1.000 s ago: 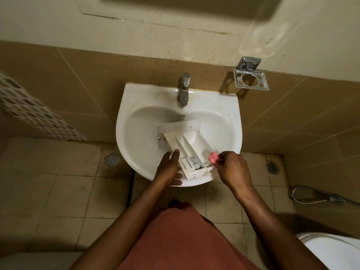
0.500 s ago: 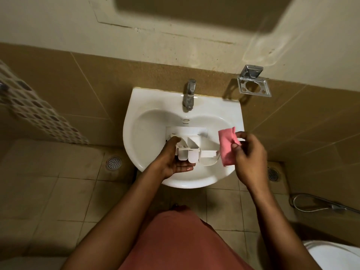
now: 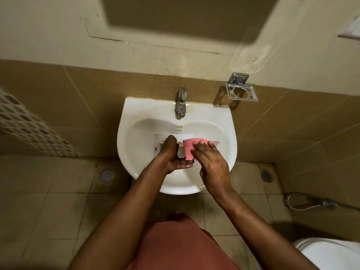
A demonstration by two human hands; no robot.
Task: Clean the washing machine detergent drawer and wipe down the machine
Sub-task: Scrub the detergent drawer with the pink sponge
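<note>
The white detergent drawer (image 3: 180, 151) is tipped up on its side over the white basin (image 3: 136, 133). My left hand (image 3: 173, 154) holds it from the left and underneath, thumb up over its top edge and fingers curled below. A pink cloth (image 3: 190, 150) lies against the drawer's near face. My right hand (image 3: 209, 158) presses the cloth onto the drawer with fingers laid flat over it. Much of the drawer is hidden behind both hands and the cloth. No washing machine is in view.
A chrome tap (image 3: 181, 103) stands at the basin's back. A metal holder (image 3: 241, 89) hangs on the tiled wall to the right. Floor drains (image 3: 107, 174) sit on either side. A toilet (image 3: 331, 252) and a spray hose (image 3: 311, 203) are at lower right.
The drawer went from lying flat in the basin to being tipped up in my left hand. My right hand brought the pink cloth from the drawer's right end onto its near face.
</note>
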